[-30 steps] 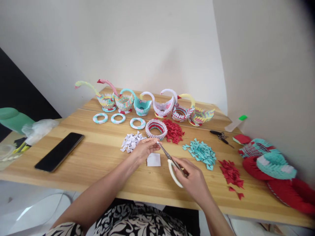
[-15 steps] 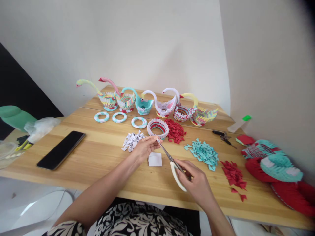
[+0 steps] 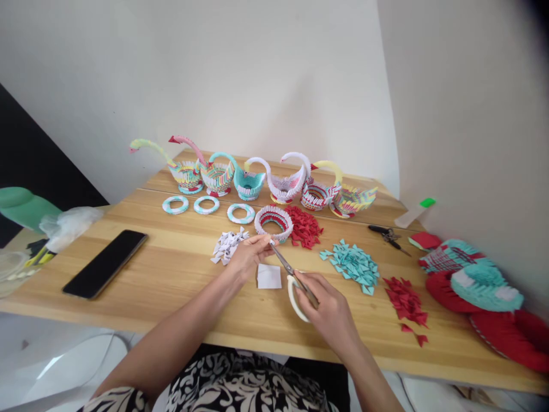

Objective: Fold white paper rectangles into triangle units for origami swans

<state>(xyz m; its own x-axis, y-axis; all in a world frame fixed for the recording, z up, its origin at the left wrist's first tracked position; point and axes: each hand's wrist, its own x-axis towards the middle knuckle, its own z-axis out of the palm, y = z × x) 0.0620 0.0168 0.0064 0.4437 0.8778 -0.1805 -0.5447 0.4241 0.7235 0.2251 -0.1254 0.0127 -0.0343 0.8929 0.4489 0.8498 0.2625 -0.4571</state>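
My left hand (image 3: 247,255) is closed in a pinch on a small white paper piece (image 3: 271,242), mostly covered by the fingertips. My right hand (image 3: 329,304) grips white-handled scissors (image 3: 283,261), whose blade tips meet the paper at my left fingers. Just below them on the table lie white paper squares (image 3: 269,277). Beyond my left fingertips stands a round bowl of folded paper (image 3: 261,222), white-rimmed with red inside. To its left is a heap of white folded triangles (image 3: 227,246); red folded triangles (image 3: 305,227) lie to its right.
Several paper swans (image 3: 250,186) line the back of the wooden table (image 3: 180,309), with paper rings (image 3: 206,205) before them. A phone (image 3: 105,263) lies left. Rightward are teal triangles (image 3: 354,266), more red triangles (image 3: 405,300), keys (image 3: 389,236), a glue bottle (image 3: 414,214) and paper pieces (image 3: 484,286).
My right hand and the scissors have shifted left and a little upward, toward my left hand. The left hand keeps its pinch, and the whole view has drifted slightly.
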